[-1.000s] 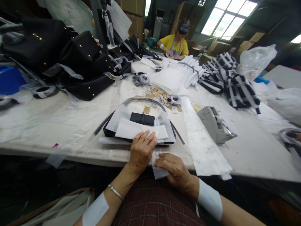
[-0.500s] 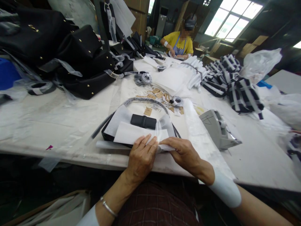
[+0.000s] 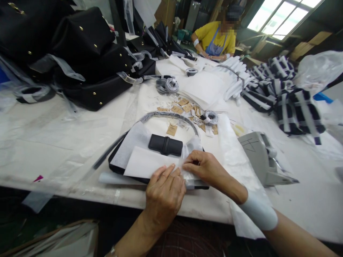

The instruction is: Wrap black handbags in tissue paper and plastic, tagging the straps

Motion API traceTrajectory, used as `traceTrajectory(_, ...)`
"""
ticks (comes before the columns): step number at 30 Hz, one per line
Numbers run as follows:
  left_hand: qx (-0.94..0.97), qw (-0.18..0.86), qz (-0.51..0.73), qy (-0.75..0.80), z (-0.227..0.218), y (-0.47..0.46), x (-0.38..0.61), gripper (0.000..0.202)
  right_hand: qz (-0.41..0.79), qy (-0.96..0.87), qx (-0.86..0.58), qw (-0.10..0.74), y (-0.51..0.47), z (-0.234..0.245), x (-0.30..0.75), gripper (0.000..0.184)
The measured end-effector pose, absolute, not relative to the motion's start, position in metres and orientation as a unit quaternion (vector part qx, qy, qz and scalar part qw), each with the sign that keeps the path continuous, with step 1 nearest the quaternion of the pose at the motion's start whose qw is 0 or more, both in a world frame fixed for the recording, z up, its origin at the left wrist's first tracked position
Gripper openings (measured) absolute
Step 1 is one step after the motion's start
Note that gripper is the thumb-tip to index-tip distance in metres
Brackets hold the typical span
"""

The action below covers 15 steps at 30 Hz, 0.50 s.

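A flat black bag lies at the table's near edge, partly covered by white paper sheets. A small black clasp piece sits on top, and a wrapped curved handle arches behind it. My left hand lies flat on the paper with fingers stretched out, pressing it down. My right hand pinches a strip of clear plastic wrap just right of the clasp.
Black studded handbags pile at the back left. White folded sheets and striped bags lie at the back right. Brown tags are scattered mid-table. A grey tape dispenser stands at right. A person in yellow works at the far end.
My right hand rose from the table's edge onto the bag and pinched the plastic by the clasp. My left hand stayed pressing the paper. The view tilted closer.
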<state>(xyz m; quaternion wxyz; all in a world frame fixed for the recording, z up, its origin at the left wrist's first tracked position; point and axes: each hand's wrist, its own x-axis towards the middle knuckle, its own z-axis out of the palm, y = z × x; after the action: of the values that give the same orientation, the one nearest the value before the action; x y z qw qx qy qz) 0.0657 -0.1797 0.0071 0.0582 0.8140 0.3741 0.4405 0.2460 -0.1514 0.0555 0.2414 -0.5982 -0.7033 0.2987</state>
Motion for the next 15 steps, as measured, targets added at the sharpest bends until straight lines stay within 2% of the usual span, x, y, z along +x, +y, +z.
traceTrajectory(10,0.851,0.052,0.383,0.355,0.012,-0.179,0.059,0.027,0.359,-0.615,-0.65,0.265,-0.15,0.038,0.25,0.01)
traceTrajectory(15,0.858,0.055,0.362,0.36,0.011,-0.179,0.06,0.02,0.371,-0.589,-0.657,0.289,-0.151,0.03,0.25,0.008)
